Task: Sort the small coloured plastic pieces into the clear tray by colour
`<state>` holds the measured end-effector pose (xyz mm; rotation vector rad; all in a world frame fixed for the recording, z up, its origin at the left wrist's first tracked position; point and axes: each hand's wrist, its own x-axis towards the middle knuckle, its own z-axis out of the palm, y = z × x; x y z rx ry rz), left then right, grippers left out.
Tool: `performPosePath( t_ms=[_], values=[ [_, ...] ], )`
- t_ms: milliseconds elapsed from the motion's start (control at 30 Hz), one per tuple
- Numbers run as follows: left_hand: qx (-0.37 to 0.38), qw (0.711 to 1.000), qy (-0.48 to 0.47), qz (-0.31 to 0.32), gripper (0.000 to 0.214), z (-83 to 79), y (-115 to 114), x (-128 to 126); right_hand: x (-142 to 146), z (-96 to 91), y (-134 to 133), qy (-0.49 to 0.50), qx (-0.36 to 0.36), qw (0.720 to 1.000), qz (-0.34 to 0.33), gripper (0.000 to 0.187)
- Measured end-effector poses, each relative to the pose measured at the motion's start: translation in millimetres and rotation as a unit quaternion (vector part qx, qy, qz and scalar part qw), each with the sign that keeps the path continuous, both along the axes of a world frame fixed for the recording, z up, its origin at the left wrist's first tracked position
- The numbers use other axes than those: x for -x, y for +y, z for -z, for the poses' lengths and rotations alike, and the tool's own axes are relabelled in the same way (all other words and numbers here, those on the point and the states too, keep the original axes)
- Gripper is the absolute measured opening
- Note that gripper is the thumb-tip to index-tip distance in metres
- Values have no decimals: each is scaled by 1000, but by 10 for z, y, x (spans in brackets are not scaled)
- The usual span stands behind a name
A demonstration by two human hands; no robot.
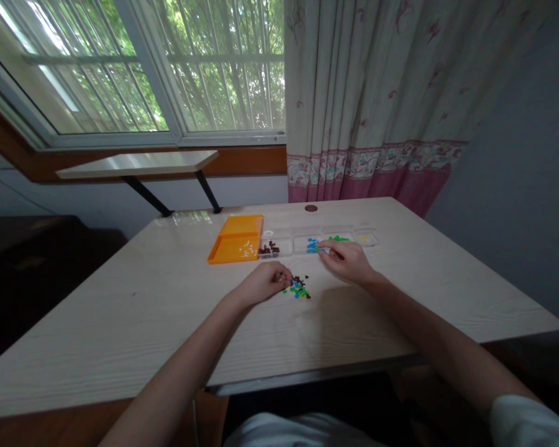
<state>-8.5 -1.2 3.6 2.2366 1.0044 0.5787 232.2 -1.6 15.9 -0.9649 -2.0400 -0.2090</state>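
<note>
A mixed pile of small colored pieces [299,288], brown, blue, green and yellow, lies on the table. My left hand [266,281] rests at the pile's left edge, thumb and fingers pinched together; what is between them is too small to make out. Over the clear containers, my right hand [347,257] pinches a small green piece [317,249] at its fingertips. Just beyond it, blue pieces [312,243] lie in one clear compartment [299,251]. Green pieces [339,238] are in the compartment to the right, partly hidden by my right hand.
Brown pieces [269,248] sit in a clear compartment on the left, yellow pieces [364,239] in one at the far right. An orange tray [226,247] holds white pieces [248,249]. Behind are a raised shelf [142,162], a window and a curtain [354,112].
</note>
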Motion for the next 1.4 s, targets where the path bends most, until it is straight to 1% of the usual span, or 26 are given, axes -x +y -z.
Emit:
performPosePath(
  t_ms=[133,267,433,533,633,800,967,1133,1200,1267,1333,1400],
  values=[
    [-14,1000,8,0,15,15,8,6,-19,7,20,-5,0,1000,6,23],
    [-20,1000,13,-5,14,-2,-2,1,-18,6,22,2,1,1000,3,24],
    [-34,998,44,-11,11,-25,-16,-1,-40,-11,26,-10,8,1000,15,27],
    [-42,998,52,-7,10,-26,-22,2,-140,-20,81,-18,15,999,47,27],
    [-51,997,52,-9,11,-23,-27,5,-306,-20,179,-25,28,994,99,27],
    [-59,996,62,-8,12,-32,-31,1,-557,34,345,-46,98,979,171,25],
    [-53,996,76,-10,14,-20,-22,-5,-651,117,437,-64,144,967,202,24],
    [-64,996,69,-1,12,-15,-24,-12,-677,118,448,-52,150,958,238,24],
    [-70,996,57,-6,11,-38,-37,-20,-662,96,432,-42,148,959,236,25],
    [-82,996,34,-16,11,-69,-56,-30,-608,73,394,-34,154,963,218,25],
    [-98,995,6,-25,12,-97,-77,-42,-496,57,329,-33,166,969,180,24],
    [-116,993,-19,-29,12,-111,-97,-54,-330,56,235,-42,175,976,119,23]
  ],
)
